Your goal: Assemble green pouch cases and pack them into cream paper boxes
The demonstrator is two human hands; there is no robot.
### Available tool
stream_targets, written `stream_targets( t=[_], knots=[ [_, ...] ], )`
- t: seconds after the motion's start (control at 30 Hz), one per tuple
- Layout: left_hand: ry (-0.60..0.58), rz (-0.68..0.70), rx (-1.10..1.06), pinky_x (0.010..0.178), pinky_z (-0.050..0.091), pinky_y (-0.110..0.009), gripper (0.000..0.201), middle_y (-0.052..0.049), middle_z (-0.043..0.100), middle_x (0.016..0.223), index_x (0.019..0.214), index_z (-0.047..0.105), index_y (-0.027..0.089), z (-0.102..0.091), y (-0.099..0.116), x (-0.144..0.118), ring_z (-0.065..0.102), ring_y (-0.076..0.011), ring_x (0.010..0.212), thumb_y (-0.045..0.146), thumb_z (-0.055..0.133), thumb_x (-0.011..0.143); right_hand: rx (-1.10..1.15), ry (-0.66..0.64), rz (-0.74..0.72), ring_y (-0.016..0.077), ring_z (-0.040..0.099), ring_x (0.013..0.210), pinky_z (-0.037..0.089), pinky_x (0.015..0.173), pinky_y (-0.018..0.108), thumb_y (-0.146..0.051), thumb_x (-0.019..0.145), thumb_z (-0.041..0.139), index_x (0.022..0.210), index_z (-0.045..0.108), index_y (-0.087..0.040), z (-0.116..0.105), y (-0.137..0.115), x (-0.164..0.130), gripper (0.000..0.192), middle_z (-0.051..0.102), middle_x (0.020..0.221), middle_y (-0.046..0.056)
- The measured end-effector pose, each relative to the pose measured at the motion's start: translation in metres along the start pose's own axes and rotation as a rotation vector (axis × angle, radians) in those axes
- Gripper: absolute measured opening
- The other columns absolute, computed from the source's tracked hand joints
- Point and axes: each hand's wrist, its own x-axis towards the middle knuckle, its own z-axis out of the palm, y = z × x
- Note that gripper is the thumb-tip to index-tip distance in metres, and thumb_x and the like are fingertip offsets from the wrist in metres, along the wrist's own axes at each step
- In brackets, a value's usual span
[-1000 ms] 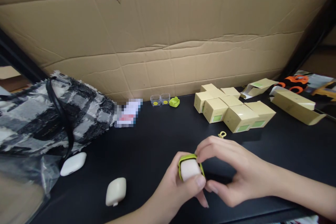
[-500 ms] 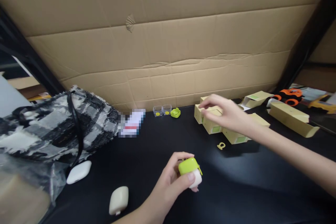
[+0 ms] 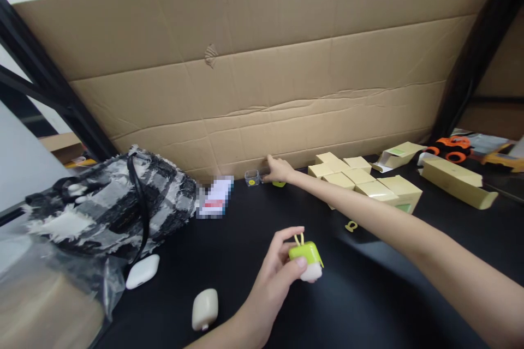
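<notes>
My left hand (image 3: pixel 282 270) is closed around a small white case (image 3: pixel 311 272) with a lime-green cover (image 3: pixel 308 252) over its top. A thin pale-yellow loop (image 3: pixel 299 239) stands up from that cover. Stretched to the back, my right hand (image 3: pixel 279 169) reaches down at the clear plastic pieces, its visible fingers apart. It partly hides one of them; the other clear plastic piece (image 3: pixel 252 178), with a yellow round sticker, sits just left of it. Below the hand shows a second lime-green cover (image 3: pixel 279 184). A small yellow ring piece (image 3: pixel 351 226) lies on the black table (image 3: pixel 245 245).
Several pale-yellow boxes (image 3: pixel 338 180) stand together at back right, near an opened box (image 3: pixel 397 155) and a long carton (image 3: pixel 452 180). At left are a checked bag (image 3: pixel 123 202), a white case (image 3: pixel 143 271) and a cream case (image 3: pixel 205 309). Cardboard (image 3: pixel 262 76) walls the back.
My right hand has moved left from the pale-yellow boxes to the clear plastic pieces. My left hand has tilted the covered case, bringing the loop into sight. The view has shifted a little.
</notes>
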Motion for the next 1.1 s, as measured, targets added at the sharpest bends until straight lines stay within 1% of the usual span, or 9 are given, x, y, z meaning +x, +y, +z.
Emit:
stream_targets(
  t=[0.1, 0.2, 0.3, 0.4, 0.5, 0.6, 0.73, 0.97, 1.1],
  knots=[
    [0.002, 0.067, 0.007, 0.083, 0.045, -0.03, 0.044, -0.001, 0.06, 0.093, 0.121, 0.048, 0.028, -0.003, -0.003, 0.002, 0.058, -0.0148, 0.086, 0.028, 0.067, 0.081, 0.092, 0.072, -0.069, 0.0225, 0.06, 0.102, 0.052, 0.084, 0.044, -0.031, 0.092, 0.057, 0.121, 0.054, -0.016, -0.009, 0.002, -0.016, 0.032, 0.057, 0.121, 0.009],
    [-0.029, 0.196, 0.056, 0.084, 0.048, -0.029, 0.042, -0.001, 0.058, 0.102, 0.117, 0.05, 0.031, -0.008, -0.006, 0.005, 0.058, -0.0152, 0.094, 0.03, 0.069, 0.08, 0.209, 0.096, -0.161, 0.0231, 0.059, 0.103, 0.051, 0.085, 0.044, -0.03, 0.091, 0.057, 0.121, 0.053, -0.017, -0.019, 0.007, -0.052, 0.033, 0.056, 0.123, 0.009],
    [-0.032, 0.292, 0.116, 0.084, 0.05, -0.027, 0.039, 0.001, 0.055, 0.109, 0.117, 0.05, 0.036, -0.011, -0.006, 0.006, 0.057, -0.014, 0.097, 0.03, 0.067, 0.082, 0.328, 0.047, -0.223, 0.0193, 0.059, 0.102, 0.05, 0.091, 0.036, -0.024, 0.079, 0.071, 0.118, 0.052, -0.016, -0.026, 0.015, -0.106, 0.044, 0.055, 0.118, 0.009],
    [0.002, 0.386, 0.238, 0.09, 0.048, -0.025, 0.043, 0.003, 0.055, 0.115, 0.12, 0.046, 0.04, -0.012, -0.002, 0.001, 0.056, -0.0127, 0.102, 0.026, 0.065, 0.084, 0.422, -0.039, -0.24, 0.0169, 0.061, 0.099, 0.052, 0.089, 0.031, -0.023, 0.078, 0.069, 0.117, 0.05, -0.019, -0.03, 0.023, -0.16, 0.043, 0.058, 0.112, 0.007],
    [0.08, 0.423, 0.374, 0.097, 0.043, -0.027, 0.054, 0.004, 0.055, 0.117, 0.126, 0.04, 0.042, -0.012, 0.002, -0.004, 0.055, -0.0138, 0.109, 0.024, 0.067, 0.082, 0.478, -0.129, -0.215, 0.0167, 0.063, 0.093, 0.053, 0.085, 0.031, -0.022, 0.078, 0.067, 0.123, 0.044, -0.019, -0.032, 0.025, -0.195, 0.051, 0.062, 0.105, 0.005],
    [0.125, 0.356, 0.471, 0.102, 0.039, -0.03, 0.056, 0.002, 0.057, 0.117, 0.126, 0.04, 0.038, -0.013, 0.005, -0.003, 0.052, -0.0171, 0.115, 0.026, 0.069, 0.079, 0.552, -0.229, -0.166, 0.0189, 0.061, 0.099, 0.05, 0.09, 0.034, -0.021, 0.074, 0.069, 0.127, 0.041, -0.019, -0.033, 0.021, -0.207, 0.06, 0.061, 0.109, 0.006],
    [0.067, 0.263, 0.555, 0.105, 0.035, -0.034, 0.046, 0.0, 0.056, 0.124, 0.119, 0.048, 0.032, -0.017, 0.003, 0.007, 0.047, -0.0207, 0.123, 0.027, 0.069, 0.079, 0.638, -0.302, -0.149, 0.021, 0.055, 0.111, 0.043, 0.099, 0.035, -0.021, 0.072, 0.072, 0.126, 0.041, -0.02, -0.033, 0.014, -0.207, 0.062, 0.058, 0.119, 0.007],
    [0.015, 0.196, 0.639, 0.1, 0.038, -0.038, 0.039, -0.002, 0.058, 0.117, 0.116, 0.051, 0.029, -0.021, -0.004, 0.013, 0.052, -0.0228, 0.116, 0.026, 0.067, 0.08, 0.684, -0.311, -0.096, 0.0195, 0.052, 0.115, 0.039, 0.102, 0.037, -0.02, 0.073, 0.07, 0.137, 0.021, -0.025, -0.025, 0.014, -0.216, 0.08, 0.055, 0.119, 0.005],
    [-0.039, 0.198, 0.616, 0.101, 0.038, -0.038, 0.037, -0.003, 0.058, 0.116, 0.114, 0.051, 0.028, -0.021, -0.006, 0.014, 0.053, -0.0229, 0.115, 0.025, 0.067, 0.08, 0.664, -0.289, -0.097, 0.019, 0.052, 0.112, 0.039, 0.102, 0.038, -0.021, 0.075, 0.068, 0.136, 0.022, -0.026, -0.025, 0.015, -0.217, 0.077, 0.055, 0.114, 0.004]
  ],
)
